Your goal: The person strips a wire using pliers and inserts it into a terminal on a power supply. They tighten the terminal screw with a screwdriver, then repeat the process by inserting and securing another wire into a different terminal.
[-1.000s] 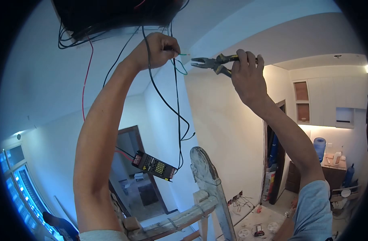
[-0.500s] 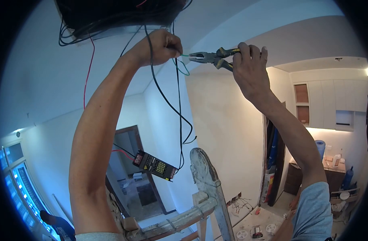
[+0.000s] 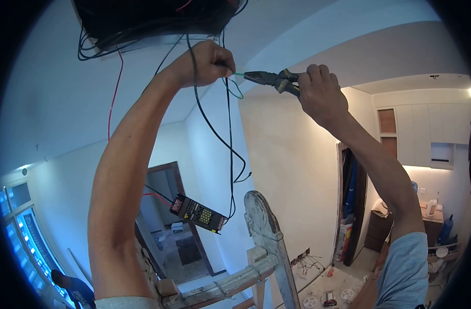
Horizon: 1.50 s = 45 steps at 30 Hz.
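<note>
My left hand (image 3: 211,63) is closed in a pinch on a thin green wire (image 3: 239,74), whose short end sticks out to the right. A loop of the same wire hangs just below the fingers. Combination pliers (image 3: 271,80) with black and yellow handles are gripped in my right hand (image 3: 323,95). Their jaws are closed at the tip of the green wire. Black cables (image 3: 210,121) hang past my left wrist. Lower down, a power supply (image 3: 198,212) with a perforated case dangles from black and red wires.
A dark ceiling opening (image 3: 153,20) with bundled cables is overhead. The top of a worn wooden ladder (image 3: 264,221) stands right in front of me. A person (image 3: 71,288) is at lower left. Wires stick out of a wall box (image 3: 302,257) below.
The pliers' jaws have gone from open to closed at the green wire's end, and my right fingers have drawn the handles together. My left hand is nearly still.
</note>
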Available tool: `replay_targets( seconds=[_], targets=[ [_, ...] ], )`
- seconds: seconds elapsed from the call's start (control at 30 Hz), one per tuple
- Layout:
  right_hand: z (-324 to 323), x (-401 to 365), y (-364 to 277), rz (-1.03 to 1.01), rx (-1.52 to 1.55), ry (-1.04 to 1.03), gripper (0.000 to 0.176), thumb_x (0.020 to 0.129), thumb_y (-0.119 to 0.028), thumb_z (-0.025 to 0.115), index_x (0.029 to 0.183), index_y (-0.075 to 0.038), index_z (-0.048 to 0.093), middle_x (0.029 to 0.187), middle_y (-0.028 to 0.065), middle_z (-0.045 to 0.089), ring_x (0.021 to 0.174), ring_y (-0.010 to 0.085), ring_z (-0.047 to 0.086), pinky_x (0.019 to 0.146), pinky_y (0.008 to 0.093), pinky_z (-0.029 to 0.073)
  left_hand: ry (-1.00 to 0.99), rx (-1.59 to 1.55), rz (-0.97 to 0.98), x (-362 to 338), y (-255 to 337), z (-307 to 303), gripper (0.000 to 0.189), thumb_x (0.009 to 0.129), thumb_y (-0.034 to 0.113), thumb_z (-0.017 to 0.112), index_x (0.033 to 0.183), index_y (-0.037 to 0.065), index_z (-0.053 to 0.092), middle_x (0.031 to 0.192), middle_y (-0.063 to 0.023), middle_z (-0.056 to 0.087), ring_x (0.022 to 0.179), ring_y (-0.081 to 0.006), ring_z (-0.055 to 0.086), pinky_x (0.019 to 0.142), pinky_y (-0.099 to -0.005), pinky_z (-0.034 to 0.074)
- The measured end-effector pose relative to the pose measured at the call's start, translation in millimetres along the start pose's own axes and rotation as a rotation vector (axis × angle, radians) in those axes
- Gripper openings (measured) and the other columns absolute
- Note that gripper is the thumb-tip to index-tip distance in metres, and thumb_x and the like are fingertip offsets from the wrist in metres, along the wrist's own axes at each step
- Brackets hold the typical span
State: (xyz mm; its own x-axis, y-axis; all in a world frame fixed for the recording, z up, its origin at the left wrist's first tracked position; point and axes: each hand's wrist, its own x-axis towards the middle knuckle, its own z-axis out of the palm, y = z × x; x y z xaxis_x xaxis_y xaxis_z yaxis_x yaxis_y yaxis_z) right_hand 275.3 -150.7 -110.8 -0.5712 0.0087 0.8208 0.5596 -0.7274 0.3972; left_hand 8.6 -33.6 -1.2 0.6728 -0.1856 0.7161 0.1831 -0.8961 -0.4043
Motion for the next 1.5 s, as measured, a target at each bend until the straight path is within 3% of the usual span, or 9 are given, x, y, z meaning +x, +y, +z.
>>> replay_targets(
  seconds=[0.17,0.3,0.37,0.4,0.5,0.67,0.93,1.37,1.5],
  targets=[
    [-3,4,1,0.073,0.154,-0.1,0.015,0.085,-0.014,0.064,0.082,0.0,0.061,0.09,0.0151,0.055,0.085,0.0277,0.058,0.067,0.0403,0.05,0.058,-0.014,0.078,3,-3,0,0.015,0.087,0.006,0.064,0.097,-0.001,0.072,0.087,-0.0116,0.072,0.075,-0.0166,0.064,0.074,-0.0318,0.051],
    [-22,2,-2,0.217,0.547,-0.249,0.041,0.095,-0.034,0.065,0.084,0.005,0.061,0.08,0.0153,0.055,0.081,0.0337,0.06,0.072,0.0475,0.052,0.14,-0.031,0.134,3,-5,-1,0.016,0.084,0.005,0.062,0.095,-0.001,0.072,0.081,-0.0115,0.07,0.071,-0.017,0.063,0.069,-0.0311,0.05],
    [-48,15,-3,0.596,0.916,-0.868,0.045,0.096,-0.037,0.062,0.076,0.003,0.057,0.065,0.0124,0.051,0.068,0.0309,0.058,0.068,0.0473,0.05,0.171,-0.028,0.07,-1,1,-3,0.016,0.083,0.005,0.062,0.093,-0.001,0.072,0.079,-0.0111,0.07,0.069,-0.0166,0.063,0.068,-0.031,0.05],
    [-46,13,-7,0.587,0.993,-0.84,0.05,0.096,-0.041,0.06,0.068,-0.001,0.051,0.055,0.0066,0.043,0.051,0.0234,0.051,0.055,0.0426,0.047,0.172,-0.025,0.072,0,1,-4,0.016,0.083,0.005,0.062,0.093,-0.001,0.072,0.079,-0.0111,0.07,0.069,-0.0166,0.063,0.068,-0.031,0.05],
    [-56,15,-10,0.676,1.123,-1.006,0.051,0.096,-0.042,0.06,0.065,-0.004,0.046,0.053,0.0031,0.04,0.044,0.0169,0.045,0.043,0.0374,0.041,0.172,-0.006,0.048,1,2,-3,0.015,0.083,0.005,0.062,0.091,-0.001,0.073,0.075,-0.0101,0.07,0.066,-0.0169,0.063,0.066,-0.0314,0.05],
    [-59,22,-17,0.679,1.224,-1.005,0.048,0.095,-0.043,0.061,0.071,-0.004,0.051,0.049,0.0002,0.038,0.039,0.0134,0.04,0.038,0.0356,0.035,0.152,0.052,0.145,5,-2,1,0.015,0.086,0.006,0.066,0.096,-0.001,0.072,0.074,-0.008,0.069,0.063,-0.0126,0.059,0.061,-0.0289,0.047],
    [-44,22,-18,0.686,1.429,-0.986,0.052,0.095,-0.049,0.063,0.086,0.002,0.06,0.078,0.0092,0.06,0.063,0.0179,0.064,0.057,0.0323,0.051,0.145,0.09,0.143,1,-1,1,0.014,0.087,0.006,0.066,0.097,-0.001,0.073,0.077,-0.0096,0.07,0.066,-0.0137,0.062,0.063,-0.0302,0.049],
    [-46,21,-13,0.747,1.489,-0.995,0.055,0.094,-0.051,0.062,0.08,0.002,0.056,0.068,0.0079,0.058,0.055,0.0154,0.063,0.047,0.0318,0.056,0.212,0.115,0.164,-6,-4,9,0.012,0.088,0.003,0.065,0.097,0.0,0.072,0.072,-0.0087,0.069,0.061,-0.0133,0.06,0.059,-0.0294,0.047],
    [-37,11,-13,0.662,1.532,-0.944,0.048,0.094,-0.046,0.064,0.082,0.0,0.058,0.069,0.0087,0.058,0.064,0.0195,0.065,0.058,0.0419,0.057,0.198,-0.014,0.173,-4,-4,5,0.013,0.089,0.002,0.063,0.097,0.0,0.072,0.075,-0.0092,0.069,0.064,-0.014,0.061,0.062,-0.0291,0.048]
  ],
)
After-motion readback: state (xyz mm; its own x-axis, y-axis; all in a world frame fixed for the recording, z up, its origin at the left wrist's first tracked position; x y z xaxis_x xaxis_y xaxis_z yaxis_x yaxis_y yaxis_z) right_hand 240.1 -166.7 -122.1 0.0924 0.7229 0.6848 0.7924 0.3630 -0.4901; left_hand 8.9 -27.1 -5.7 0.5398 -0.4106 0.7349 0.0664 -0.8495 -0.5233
